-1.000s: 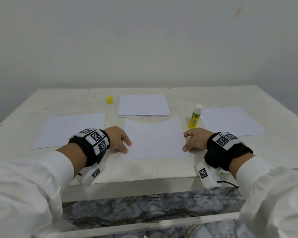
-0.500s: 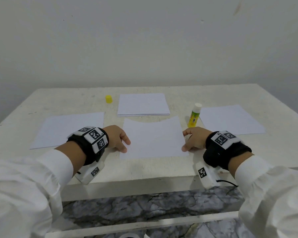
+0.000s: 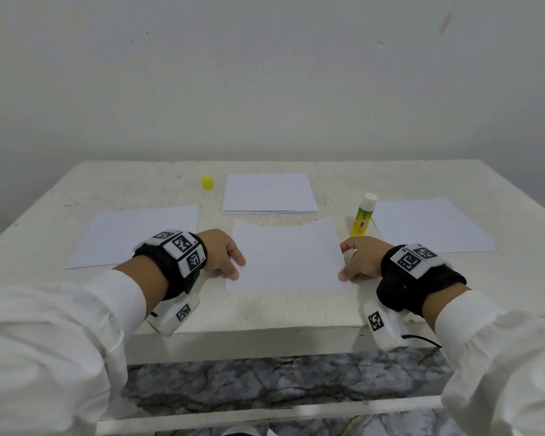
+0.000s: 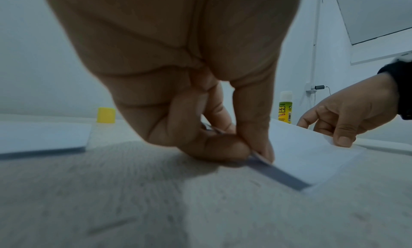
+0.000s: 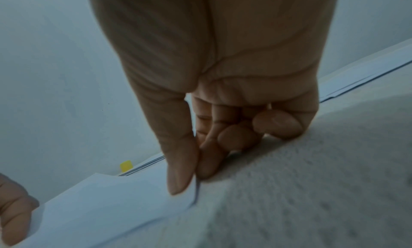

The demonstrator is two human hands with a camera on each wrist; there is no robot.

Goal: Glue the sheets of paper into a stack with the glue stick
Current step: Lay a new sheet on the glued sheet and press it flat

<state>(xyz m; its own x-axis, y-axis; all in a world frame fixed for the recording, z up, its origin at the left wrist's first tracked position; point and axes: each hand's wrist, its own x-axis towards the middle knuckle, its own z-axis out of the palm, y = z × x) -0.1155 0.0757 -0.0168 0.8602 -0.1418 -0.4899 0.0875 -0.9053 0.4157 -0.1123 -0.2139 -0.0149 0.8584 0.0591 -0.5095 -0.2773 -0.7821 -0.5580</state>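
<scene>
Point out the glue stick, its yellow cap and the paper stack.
glue stick (image 3: 363,216): head view, on its label.
yellow cap (image 3: 207,182): head view, on its side.
paper stack (image 3: 268,193): head view, on the top sheet.

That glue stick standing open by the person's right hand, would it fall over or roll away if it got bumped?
Probably it would tip: the glue stick stands upright, tall and narrow on a small base. Once down, its round body would likely roll across the flat table. It looks like light plastic, so a brush from the right hand, which pinches the sheet beside it, might be enough.

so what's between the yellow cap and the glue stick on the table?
The stack of paper lies between the yellow cap and the glue stick, apart from both; head view shows it.
</scene>
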